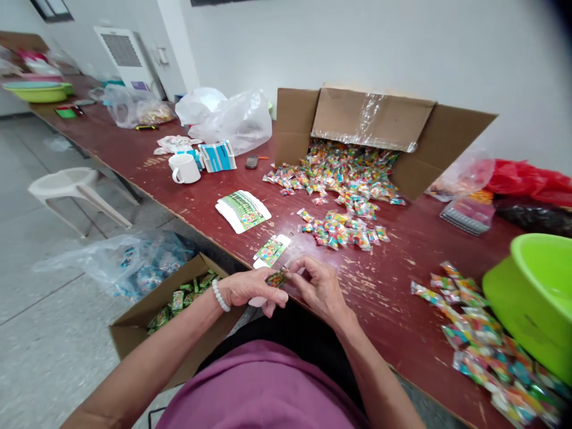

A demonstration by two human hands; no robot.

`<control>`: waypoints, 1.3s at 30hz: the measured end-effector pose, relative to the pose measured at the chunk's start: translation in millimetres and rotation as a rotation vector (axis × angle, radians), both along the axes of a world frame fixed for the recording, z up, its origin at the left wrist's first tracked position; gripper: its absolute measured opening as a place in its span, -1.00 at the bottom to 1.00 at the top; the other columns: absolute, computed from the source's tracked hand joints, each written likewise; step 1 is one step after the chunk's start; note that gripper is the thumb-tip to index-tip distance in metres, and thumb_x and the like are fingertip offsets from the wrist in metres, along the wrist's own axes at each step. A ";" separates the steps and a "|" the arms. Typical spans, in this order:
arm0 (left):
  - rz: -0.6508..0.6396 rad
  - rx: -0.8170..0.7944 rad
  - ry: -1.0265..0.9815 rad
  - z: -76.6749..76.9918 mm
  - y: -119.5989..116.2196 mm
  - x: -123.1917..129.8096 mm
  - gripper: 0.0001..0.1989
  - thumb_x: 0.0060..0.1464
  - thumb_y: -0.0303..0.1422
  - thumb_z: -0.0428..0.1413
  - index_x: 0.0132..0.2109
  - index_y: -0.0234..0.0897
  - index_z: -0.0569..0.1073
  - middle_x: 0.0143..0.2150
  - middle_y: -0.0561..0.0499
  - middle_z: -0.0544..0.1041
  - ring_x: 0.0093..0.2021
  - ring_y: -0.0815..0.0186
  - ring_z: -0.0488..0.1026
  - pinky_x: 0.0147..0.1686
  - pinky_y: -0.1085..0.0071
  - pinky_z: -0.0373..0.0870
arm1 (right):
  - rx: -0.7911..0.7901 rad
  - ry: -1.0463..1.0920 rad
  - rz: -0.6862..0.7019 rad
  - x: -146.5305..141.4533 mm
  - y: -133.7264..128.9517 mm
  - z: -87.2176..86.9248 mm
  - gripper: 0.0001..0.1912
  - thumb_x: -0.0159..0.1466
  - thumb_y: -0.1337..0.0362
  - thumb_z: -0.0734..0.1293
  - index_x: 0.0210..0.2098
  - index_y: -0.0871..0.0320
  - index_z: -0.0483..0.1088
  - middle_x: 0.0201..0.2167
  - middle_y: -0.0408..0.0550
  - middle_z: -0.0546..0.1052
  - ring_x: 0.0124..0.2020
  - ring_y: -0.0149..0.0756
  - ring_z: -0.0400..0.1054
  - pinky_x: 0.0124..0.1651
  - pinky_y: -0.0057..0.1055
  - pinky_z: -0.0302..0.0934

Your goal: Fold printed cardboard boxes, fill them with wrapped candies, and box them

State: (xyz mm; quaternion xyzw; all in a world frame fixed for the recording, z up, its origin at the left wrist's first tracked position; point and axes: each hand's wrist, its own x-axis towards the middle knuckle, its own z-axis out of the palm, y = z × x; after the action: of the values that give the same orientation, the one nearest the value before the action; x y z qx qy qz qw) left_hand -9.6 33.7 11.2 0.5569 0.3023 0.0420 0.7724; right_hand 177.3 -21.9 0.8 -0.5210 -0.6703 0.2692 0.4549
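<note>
My left hand [254,290], with a pale bead bracelet at its wrist, is closed around a small green printed box [276,277] at the table's front edge. The fingers of my right hand [318,287] pinch at the near end of that box; most of it is hidden by the hands. Just beyond lies a flat, unfolded green carton [272,250] with white flaps. Farther back is a fanned stack of flat cartons [243,211]. A loose pile of small wrapped candy packets [342,231] lies past my right hand.
A tipped cardboard box [373,113] spills candy packets at the back. A lime-green basin [509,280] and more packets [485,339] are at right. A white mug [185,169] stands back left. Below the table edge, a carton [127,333] holds green boxes; a white stool [67,182] is beyond.
</note>
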 end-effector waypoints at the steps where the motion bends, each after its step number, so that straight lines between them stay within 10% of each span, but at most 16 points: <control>1: 0.015 -0.015 -0.006 -2.5 0.2 -0.1 -0.71 -0.19 -0.19 0.35 -0.39 -0.32 0.56 -0.57 0.02 0.53 -0.60 0.37 0.43 -0.52 0.47 0.35 | -0.040 0.021 0.033 0.8 -2.0 0.6 -0.89 0.27 0.27 0.36 -0.39 0.11 0.43 -0.44 -0.13 0.54 -0.50 -0.37 0.34 -0.40 -0.44 0.20; 8: -0.040 -0.048 0.009 -2.0 -10.1 7.4 -0.69 -0.19 -0.24 0.37 -0.35 -0.30 0.47 -0.51 0.09 0.52 -0.61 0.39 0.45 -0.54 0.47 0.38 | -0.417 0.356 0.327 7.9 -7.7 5.3 -0.72 0.19 0.26 0.44 -0.20 0.09 0.26 -0.43 -0.25 0.47 -0.52 -0.43 0.34 -0.46 -0.51 0.23; 15: 0.197 0.055 -0.002 -14.0 -34.7 16.3 -0.74 -0.12 -0.32 0.30 -0.28 -0.30 0.44 -0.44 0.07 0.52 -0.55 0.38 0.47 -0.48 0.45 0.39 | -0.272 0.167 0.236 4.7 -10.5 5.5 -0.70 0.19 0.34 0.40 -0.12 0.08 0.27 -0.41 -0.24 0.49 -0.55 -0.45 0.31 -0.51 -0.54 0.15; 21: -0.019 -0.032 0.056 -15.4 -35.8 2.1 -0.72 -0.10 -0.26 0.32 -0.32 -0.28 0.42 -0.56 0.10 0.49 -0.53 0.35 0.46 -0.42 0.44 0.39 | -0.244 0.027 0.475 16.5 -13.5 17.1 -0.17 0.12 0.44 0.41 0.33 0.00 0.12 -0.30 -0.19 0.60 -0.42 -0.35 0.44 -0.37 -0.46 0.30; 27: -0.077 0.009 0.036 -8.3 -35.7 5.3 -0.63 -0.11 -0.25 0.35 -0.16 -0.27 0.47 -0.34 0.08 0.52 -0.49 0.40 0.46 -0.41 0.45 0.44 | -0.329 0.155 0.725 18.8 -14.4 23.6 -0.09 0.08 0.33 0.50 0.37 0.00 0.12 -0.32 -0.21 0.61 -0.44 -0.36 0.48 -0.43 -0.50 0.35; 39: 0.369 0.032 -0.038 -19.0 -44.1 20.1 -0.65 -0.12 -0.19 0.36 -0.27 -0.33 0.48 -0.50 0.04 0.50 -0.59 0.35 0.44 -0.57 0.41 0.43 | -0.287 0.362 0.064 7.4 -20.4 0.0 -0.57 0.13 0.17 0.49 -0.01 0.09 0.49 -0.16 -0.06 0.54 -0.51 -0.45 0.30 -0.47 -0.47 0.22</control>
State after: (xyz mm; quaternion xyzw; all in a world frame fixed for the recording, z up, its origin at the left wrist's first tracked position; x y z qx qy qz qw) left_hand 10.5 -10.4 -7.8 0.5032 0.3842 0.1983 0.7483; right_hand 184.7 -42.4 0.8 -0.5020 -0.5487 0.4652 0.4801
